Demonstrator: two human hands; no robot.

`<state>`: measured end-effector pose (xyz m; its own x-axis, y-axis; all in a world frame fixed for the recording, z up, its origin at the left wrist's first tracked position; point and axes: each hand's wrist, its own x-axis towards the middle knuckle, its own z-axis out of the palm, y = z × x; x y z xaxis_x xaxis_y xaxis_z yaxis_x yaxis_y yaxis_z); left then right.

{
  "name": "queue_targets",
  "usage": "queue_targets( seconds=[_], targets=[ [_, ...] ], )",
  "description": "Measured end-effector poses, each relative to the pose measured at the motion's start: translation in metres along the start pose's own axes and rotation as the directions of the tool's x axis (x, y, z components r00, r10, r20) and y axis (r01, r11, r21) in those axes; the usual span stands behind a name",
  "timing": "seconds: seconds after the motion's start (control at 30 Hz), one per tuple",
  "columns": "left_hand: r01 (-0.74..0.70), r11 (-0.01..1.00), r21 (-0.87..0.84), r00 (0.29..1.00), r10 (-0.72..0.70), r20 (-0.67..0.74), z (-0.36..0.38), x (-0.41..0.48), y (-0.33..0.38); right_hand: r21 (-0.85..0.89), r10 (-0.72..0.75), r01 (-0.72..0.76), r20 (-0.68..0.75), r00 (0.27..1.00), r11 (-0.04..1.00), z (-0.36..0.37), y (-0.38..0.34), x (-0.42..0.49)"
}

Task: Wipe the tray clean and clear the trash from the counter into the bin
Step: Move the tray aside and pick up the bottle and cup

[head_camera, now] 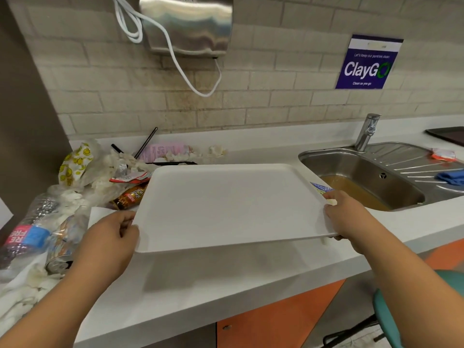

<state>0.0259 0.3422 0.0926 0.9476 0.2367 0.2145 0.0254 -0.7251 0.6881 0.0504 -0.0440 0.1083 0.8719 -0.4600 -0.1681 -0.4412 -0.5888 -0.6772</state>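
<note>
A white tray (231, 204) hangs just above the white counter (226, 280), its shadow falling below it. My left hand (110, 242) grips its left edge near the front corner, and my right hand (344, 214) grips its right edge. A trash pile (82, 187) covers the counter to the left: crumpled tissues, a smiley-print wrapper (75, 162), snack packets, a crushed plastic bottle (27, 234), a dented can (62, 252) and black straws. A small blue packet (321, 187) peeks out beyond the tray's right rim. No bin is in view.
A steel sink (364, 177) with brownish water sits to the right, with a tap (366, 131), a blue cloth (452, 177) and an orange wrapper (443, 154) on its drainer. A hand dryer (187, 23) hangs on the tiled wall. A teal stool (391, 315) stands at lower right.
</note>
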Motion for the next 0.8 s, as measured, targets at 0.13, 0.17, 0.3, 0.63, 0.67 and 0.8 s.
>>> queue_targets(
  seconds=[0.13, 0.17, 0.3, 0.63, 0.67, 0.8],
  targets=[
    [0.019, 0.998, -0.064, 1.0, -0.019, 0.007, 0.014, 0.019, 0.009, 0.072, -0.038, 0.039, -0.019, 0.999, 0.997, -0.004, 0.0, 0.018],
    [0.024, 0.996, -0.089, 1.0, -0.023, 0.01, 0.02, 0.025, 0.013, 0.088, -0.043, 0.045, -0.033, 0.999, 0.995, -0.006, 0.0, 0.027],
    [0.091, 0.965, -0.244, 0.994, -0.073, 0.08, 0.045, 0.054, 0.028, 0.148, -0.062, 0.072, -0.071, 0.996, 0.986, -0.016, 0.001, 0.074],
    [0.366, 0.673, -0.642, 0.922, -0.165, 0.351, 0.132, 0.138, 0.091, 0.126, -0.113, 0.131, -0.139, 0.984, 0.983, -0.047, -0.004, 0.208],
    [0.382, 0.662, -0.645, 0.916, -0.181, 0.358, 0.142, 0.147, 0.095, 0.085, -0.133, 0.146, -0.142, 0.981, 0.986, -0.05, -0.005, 0.222],
    [0.423, 0.668, -0.613, 0.899, -0.222, 0.378, 0.179, 0.179, 0.115, -0.064, -0.154, 0.146, -0.144, 0.978, 0.987, -0.062, -0.008, 0.275]
  ],
)
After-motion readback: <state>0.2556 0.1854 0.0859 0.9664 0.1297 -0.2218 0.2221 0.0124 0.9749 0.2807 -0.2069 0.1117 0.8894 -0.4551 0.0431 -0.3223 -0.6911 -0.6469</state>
